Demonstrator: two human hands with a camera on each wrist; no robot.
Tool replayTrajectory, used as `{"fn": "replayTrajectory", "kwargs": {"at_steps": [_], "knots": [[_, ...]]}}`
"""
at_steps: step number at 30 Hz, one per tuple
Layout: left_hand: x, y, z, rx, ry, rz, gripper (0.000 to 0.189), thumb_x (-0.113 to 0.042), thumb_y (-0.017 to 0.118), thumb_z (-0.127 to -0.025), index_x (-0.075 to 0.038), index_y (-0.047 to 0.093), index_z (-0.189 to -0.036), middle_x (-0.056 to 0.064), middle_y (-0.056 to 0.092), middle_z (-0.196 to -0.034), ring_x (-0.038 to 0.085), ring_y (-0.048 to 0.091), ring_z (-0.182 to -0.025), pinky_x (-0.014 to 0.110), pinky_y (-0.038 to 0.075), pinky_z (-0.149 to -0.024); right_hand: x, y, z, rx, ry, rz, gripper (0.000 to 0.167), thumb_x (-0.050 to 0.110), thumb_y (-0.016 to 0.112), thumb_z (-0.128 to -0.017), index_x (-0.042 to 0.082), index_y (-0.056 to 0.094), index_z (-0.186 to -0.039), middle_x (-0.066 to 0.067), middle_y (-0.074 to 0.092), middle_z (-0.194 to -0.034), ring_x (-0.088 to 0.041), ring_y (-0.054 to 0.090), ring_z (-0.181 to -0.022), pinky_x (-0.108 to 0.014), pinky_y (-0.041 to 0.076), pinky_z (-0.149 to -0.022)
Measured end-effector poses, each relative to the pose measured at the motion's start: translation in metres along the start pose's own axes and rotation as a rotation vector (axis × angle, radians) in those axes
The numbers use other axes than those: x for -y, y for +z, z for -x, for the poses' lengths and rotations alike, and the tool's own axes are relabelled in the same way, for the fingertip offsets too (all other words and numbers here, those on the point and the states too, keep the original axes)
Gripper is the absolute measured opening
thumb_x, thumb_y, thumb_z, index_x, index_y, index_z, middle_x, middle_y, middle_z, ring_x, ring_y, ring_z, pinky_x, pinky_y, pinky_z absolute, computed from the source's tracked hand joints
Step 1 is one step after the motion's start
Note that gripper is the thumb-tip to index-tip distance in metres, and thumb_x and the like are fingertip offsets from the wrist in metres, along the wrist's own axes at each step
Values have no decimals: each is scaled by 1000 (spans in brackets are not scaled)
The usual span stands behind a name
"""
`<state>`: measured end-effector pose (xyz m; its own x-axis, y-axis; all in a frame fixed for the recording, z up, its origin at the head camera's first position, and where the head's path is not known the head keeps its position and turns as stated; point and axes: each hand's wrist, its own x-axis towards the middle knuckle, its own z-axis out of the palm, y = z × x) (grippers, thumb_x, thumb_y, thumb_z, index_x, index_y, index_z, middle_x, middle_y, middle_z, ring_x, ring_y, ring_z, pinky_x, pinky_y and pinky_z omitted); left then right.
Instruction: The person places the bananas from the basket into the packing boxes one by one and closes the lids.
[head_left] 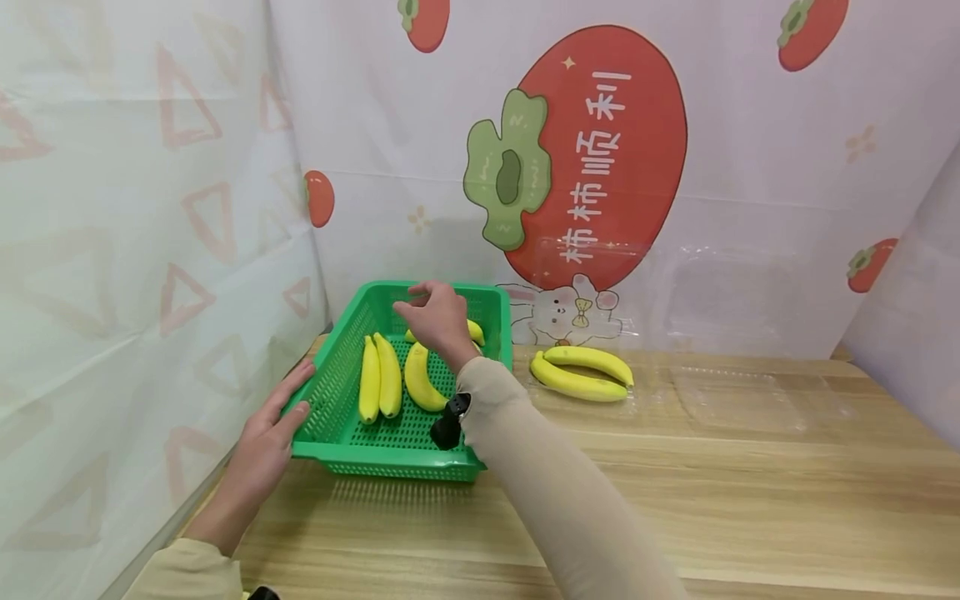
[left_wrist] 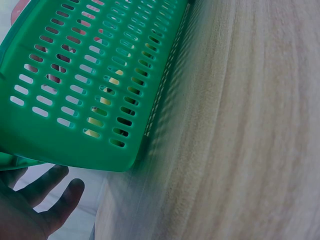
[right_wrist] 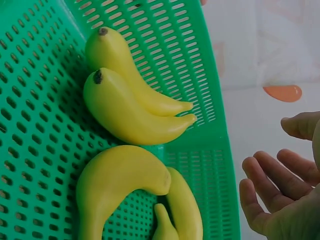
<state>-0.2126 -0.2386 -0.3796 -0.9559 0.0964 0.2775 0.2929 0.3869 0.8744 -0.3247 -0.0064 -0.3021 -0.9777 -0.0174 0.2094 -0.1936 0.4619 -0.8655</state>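
A green perforated basket [head_left: 408, 454] stands at the left of the wooden table with several yellow bananas [head_left: 388, 375] inside. My left hand [head_left: 258, 442] rests against the basket's left rim, its fingers mostly straight along the outside. Over the basket's far part is my right hand [head_left: 438, 321], fingers loosely bent and holding nothing. In the right wrist view, two bananas [right_wrist: 145, 120] lie side by side, and a curved banana [right_wrist: 120, 175] lies near two others partly cut off by the frame. My right forearm hides part of the basket in the head view.
To the basket's right, a clear plastic box [head_left: 637, 400] holds two bananas [head_left: 581, 375]. Another clear plastic box [head_left: 738, 400] stands further right, its lid [head_left: 727, 292] raised. A printed cloth [head_left: 375, 108] hangs behind the table and a pale cloth [head_left: 150, 333] along the left.
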Motion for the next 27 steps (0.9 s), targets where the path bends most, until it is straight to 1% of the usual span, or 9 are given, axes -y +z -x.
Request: {"fn": "replayTrajectory", "kwargs": {"at_steps": [3,6,10,15,20,22,24,25,27], "knots": [[0,-1,0,0,1,-6,54,-24,39,-117,-15,30,-169,4,19,-179,29,12,-165,-6,19,-102,-3,3,1,12,6,1,39,30,72,-103,13,69,-138,-9,76,-128,-27,71,-115,-43,60,-94],[0,-1,0,0,3,-9,54,-24,39,-117,-15,30,-169,3,19,-179,29,12,-165,-5,18,-102,-5,4,1,27,14,4,40,30,72,-103,13,69,-138,-10,75,-130,-27,73,-110,-42,61,-91],[-1,0,-1,-2,4,-8,54,-25,39,-117,-15,30,-169,3,20,-179,28,12,-164,-5,19,-103,-10,4,0,42,58,1,40,31,73,-102,12,70,-137,-11,74,-133,-27,74,-107,-42,60,-93],[1,0,-1,-1,2,-12,54,-24,40,-117,-15,30,-169,3,19,-179,27,12,-164,-4,18,-105,-15,6,-2,57,85,22,43,33,74,-102,10,70,-138,-11,72,-135,-29,69,-118,-44,59,-96],[1,0,-1,5,-7,-10,54,-25,40,-117,-16,30,-169,2,19,-179,27,11,-165,-1,18,-109,-17,12,0,104,75,99,44,34,73,-102,10,69,-139,-10,70,-136,-30,65,-125,-44,58,-97],[1,0,-1,7,-16,-3,55,-25,40,-117,-17,29,-169,1,18,-180,27,10,-165,9,16,-121,-17,14,0,125,71,124,45,33,72,-103,9,68,-140,-10,69,-139,-31,64,-128,-45,57,-98],[1,0,-1,7,-22,1,55,-26,40,-117,-17,29,-170,0,18,-180,28,10,-165,19,13,-128,-16,15,1,141,73,139,45,34,73,-102,9,68,-140,-10,67,-144,-32,62,-133,-45,57,-100],[1,0,-1,7,-21,2,55,-26,40,-117,-17,29,-170,1,17,-180,28,10,-165,19,14,-128,-16,16,1,148,76,147,45,34,73,-102,9,68,-140,-10,65,-146,-32,60,-134,-45,57,-101],[1,-1,-2,7,-14,3,55,-25,40,-117,-16,29,-169,4,17,-180,28,10,-165,14,15,-125,-16,16,2,167,83,154,46,34,74,-102,9,69,-139,-10,62,-151,-32,60,-136,-46,56,-103]]}}
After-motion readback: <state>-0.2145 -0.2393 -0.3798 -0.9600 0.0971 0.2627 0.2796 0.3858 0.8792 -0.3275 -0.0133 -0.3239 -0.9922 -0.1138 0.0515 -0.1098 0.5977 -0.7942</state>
